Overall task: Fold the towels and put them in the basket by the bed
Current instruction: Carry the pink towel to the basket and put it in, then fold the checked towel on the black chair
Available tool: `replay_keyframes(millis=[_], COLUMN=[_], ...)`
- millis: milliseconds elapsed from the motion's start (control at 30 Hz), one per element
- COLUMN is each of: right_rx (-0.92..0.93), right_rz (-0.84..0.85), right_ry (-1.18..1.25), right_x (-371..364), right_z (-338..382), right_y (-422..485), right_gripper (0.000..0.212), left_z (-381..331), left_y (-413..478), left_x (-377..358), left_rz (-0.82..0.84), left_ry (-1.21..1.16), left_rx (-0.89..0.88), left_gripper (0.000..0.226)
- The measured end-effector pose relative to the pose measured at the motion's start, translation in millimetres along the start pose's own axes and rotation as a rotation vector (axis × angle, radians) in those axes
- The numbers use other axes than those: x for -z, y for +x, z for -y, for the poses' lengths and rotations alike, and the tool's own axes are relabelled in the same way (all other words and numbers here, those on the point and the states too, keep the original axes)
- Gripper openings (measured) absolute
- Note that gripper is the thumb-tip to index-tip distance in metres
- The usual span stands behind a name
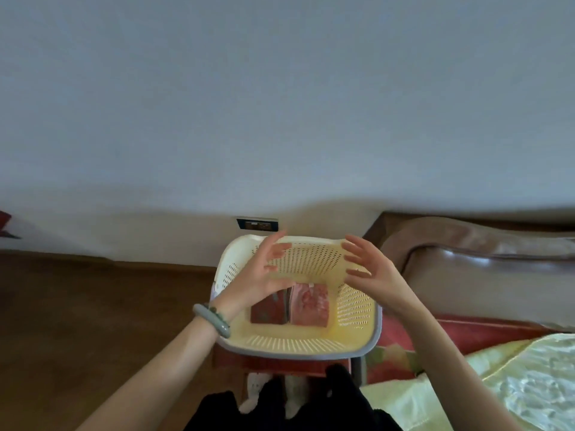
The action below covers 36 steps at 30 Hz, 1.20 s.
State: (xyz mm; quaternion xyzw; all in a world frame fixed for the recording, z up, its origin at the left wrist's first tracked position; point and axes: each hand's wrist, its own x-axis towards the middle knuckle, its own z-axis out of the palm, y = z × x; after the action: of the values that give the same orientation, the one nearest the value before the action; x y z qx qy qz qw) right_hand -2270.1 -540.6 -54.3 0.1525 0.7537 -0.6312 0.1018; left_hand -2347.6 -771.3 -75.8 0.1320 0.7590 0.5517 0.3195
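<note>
A cream perforated plastic basket (357, 306) with a grey rim stands on the floor by the bed. Two folded towels lie side by side on its bottom: a dark red one (267, 312) on the left and a pink patterned one (311, 306) on the right. My left hand (267, 269) hovers above the basket's left side, fingers spread, holding nothing; a pale green bangle sits on that wrist. My right hand (370, 269) hovers above the right side, fingers also spread and empty. Both palms face each other over the towels.
The bed's brown padded headboard (466, 259) rises at the right, with a red sheet (466, 334) and a pale yellow quilt (513, 384) below it. A wall socket (257, 224) sits behind the basket. Brown wooden floor (93, 306) spreads to the left.
</note>
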Motion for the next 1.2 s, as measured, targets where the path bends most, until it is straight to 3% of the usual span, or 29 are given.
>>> replay_keyframes(millis=[367,567,700,933,1200], right_rx=[0.461,0.578,0.623,0.653,0.684], right_rz=[-0.136,-0.135,-0.123,0.037,0.398], right_ry=[0.061,0.085,0.099,0.085,0.025], right_x=[27.1,29.7,21.6,-14.9,-120.2], right_z=[103.3,131.9,141.9,164.4,196.6], right_y=[-69.6,-88.7,-90.2,-76.4,-52.7], right_gripper=[0.077,0.084,0.076,0.076,0.075], left_z=[-115.1,-139.4,-143.3,-134.2,-93.2], left_y=[-74.9,-99.2,-115.9,-157.3,-249.5], left_x=[15.5,28.5,39.0,60.9,98.2], left_rz=[-0.146,-0.192,-0.257,-0.442,-0.793], left_ry=[-0.01,0.022,0.045,0.034,0.033], left_rx=[-0.359,-0.446,-0.456,-0.456,-0.349], left_gripper=[0.088,0.09,0.088,0.085,0.085])
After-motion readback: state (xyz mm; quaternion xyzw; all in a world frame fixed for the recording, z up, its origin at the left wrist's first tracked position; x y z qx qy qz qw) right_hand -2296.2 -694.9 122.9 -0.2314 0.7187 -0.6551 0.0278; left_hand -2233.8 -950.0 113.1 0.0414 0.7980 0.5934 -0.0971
